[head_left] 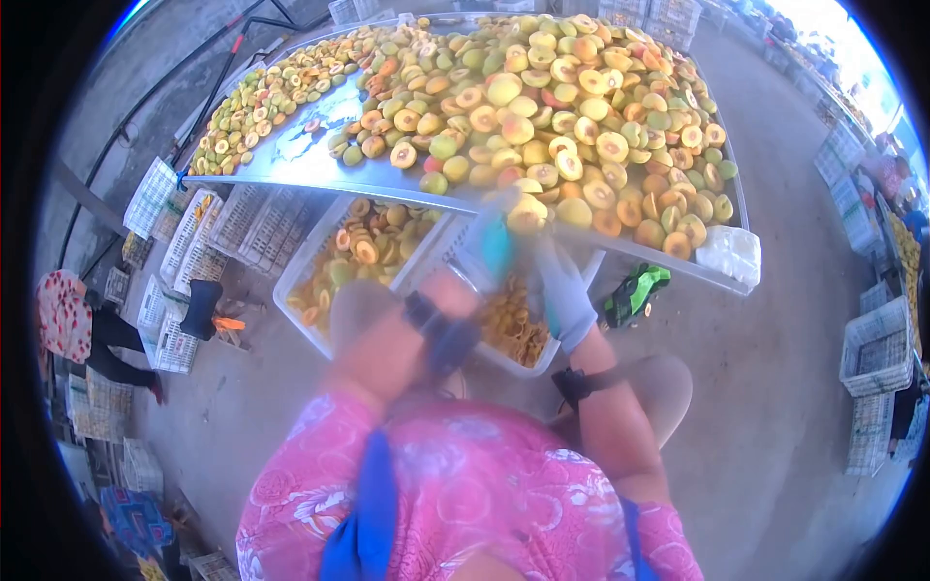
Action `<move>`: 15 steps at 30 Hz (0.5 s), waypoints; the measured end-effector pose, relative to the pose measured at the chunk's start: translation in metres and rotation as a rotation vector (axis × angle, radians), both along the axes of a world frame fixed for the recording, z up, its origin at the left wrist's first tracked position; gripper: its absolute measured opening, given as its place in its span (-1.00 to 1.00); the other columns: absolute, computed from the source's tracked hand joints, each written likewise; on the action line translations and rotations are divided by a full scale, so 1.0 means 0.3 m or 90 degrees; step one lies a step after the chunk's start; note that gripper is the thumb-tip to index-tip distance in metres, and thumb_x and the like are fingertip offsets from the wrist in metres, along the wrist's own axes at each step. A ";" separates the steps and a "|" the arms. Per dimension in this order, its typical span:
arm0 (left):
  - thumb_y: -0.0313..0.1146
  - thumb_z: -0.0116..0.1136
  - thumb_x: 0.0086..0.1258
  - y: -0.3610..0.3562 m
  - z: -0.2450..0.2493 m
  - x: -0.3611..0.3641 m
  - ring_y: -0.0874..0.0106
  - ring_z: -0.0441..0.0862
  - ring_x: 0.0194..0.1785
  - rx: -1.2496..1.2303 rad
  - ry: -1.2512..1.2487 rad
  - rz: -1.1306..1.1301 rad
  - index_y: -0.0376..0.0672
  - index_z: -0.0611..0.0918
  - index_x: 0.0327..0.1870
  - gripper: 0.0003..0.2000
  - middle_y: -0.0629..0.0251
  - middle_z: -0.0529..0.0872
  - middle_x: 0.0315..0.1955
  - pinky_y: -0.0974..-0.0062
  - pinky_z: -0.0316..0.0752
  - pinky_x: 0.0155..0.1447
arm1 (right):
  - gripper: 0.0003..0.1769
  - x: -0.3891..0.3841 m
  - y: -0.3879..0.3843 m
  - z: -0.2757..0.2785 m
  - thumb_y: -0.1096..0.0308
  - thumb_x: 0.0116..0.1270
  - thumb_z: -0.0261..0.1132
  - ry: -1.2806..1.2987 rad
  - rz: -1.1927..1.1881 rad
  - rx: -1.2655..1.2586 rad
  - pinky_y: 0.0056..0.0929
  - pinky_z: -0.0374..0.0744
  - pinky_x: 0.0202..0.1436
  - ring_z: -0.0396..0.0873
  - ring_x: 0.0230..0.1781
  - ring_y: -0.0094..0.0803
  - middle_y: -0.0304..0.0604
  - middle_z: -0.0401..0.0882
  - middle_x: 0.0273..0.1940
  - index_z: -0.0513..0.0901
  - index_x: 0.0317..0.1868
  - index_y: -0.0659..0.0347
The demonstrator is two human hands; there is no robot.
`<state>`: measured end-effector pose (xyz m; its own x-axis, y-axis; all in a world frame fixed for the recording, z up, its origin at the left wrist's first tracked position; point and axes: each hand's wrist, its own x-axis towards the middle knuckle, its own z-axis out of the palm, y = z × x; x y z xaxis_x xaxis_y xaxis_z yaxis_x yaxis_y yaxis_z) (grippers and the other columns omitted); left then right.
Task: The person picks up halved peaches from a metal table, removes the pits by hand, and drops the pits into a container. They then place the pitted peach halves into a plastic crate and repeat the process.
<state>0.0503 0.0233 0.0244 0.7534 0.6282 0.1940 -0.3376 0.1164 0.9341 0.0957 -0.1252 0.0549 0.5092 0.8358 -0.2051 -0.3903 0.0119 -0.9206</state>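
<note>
My left hand (489, 247), in a teal and white glove, is smeared by motion at the front edge of a metal table (325, 172). Beside it, my right hand (567, 295) wears a whitish glove, its fingertips blurred at the same edge. A yellow peach-like fruit (528, 215) shows right at the fingertips; I cannot tell whether either hand grips it. Heaped on the table are many halved stone fruits (612, 147), some with pits showing. Below my hands stands a white crate (528, 370) holding brown pits or scraps (513, 329).
Left of the pit crate, another white crate (281, 290) holds fruit halves. A white block (728, 254) lies on the table's right corner, with a green and black bag (636, 295) below. Stacked crates (877, 344) line the right side. A person (73, 315) stands at the left.
</note>
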 end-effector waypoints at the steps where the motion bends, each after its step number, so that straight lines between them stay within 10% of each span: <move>1: -0.16 -0.11 0.62 -0.024 0.012 -0.004 0.28 0.68 -0.05 -0.096 -0.034 -0.006 -0.28 0.50 0.16 -0.64 0.11 0.68 -0.06 0.42 0.62 0.04 | -0.59 -0.001 -0.003 0.003 -0.04 0.55 0.05 0.022 0.012 -0.001 -0.62 0.30 -0.67 0.36 -0.67 -0.61 -0.34 0.47 -0.46 0.53 -0.02 0.16; 4: -0.17 -0.10 0.60 -0.020 -0.032 -0.019 0.25 0.66 0.00 -0.408 -0.150 -0.103 -0.29 0.49 0.17 -0.63 0.10 0.67 -0.03 0.34 0.60 0.11 | -0.58 -0.006 0.003 -0.007 -0.05 0.54 0.05 -0.002 0.004 -0.015 -0.62 0.24 -0.74 0.33 -0.73 -0.59 -0.33 0.47 -0.47 0.52 0.00 0.15; 15: -0.17 0.08 0.34 -0.062 0.063 -0.064 0.06 0.63 0.06 -0.299 -0.141 -0.143 -0.35 0.52 0.11 -0.55 -0.02 0.64 0.00 0.08 0.53 0.26 | -0.54 -0.019 0.013 -0.029 -0.11 0.53 0.03 -0.029 0.031 -0.010 -0.61 0.32 -0.60 0.33 -0.63 -0.63 -0.35 0.47 -0.45 0.54 -0.04 0.15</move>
<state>0.0310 0.0049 0.0432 0.8517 0.5141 0.1015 -0.4387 0.5937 0.6746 0.0901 -0.1213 0.0462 0.4776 0.8564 -0.1961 -0.3476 -0.0208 -0.9374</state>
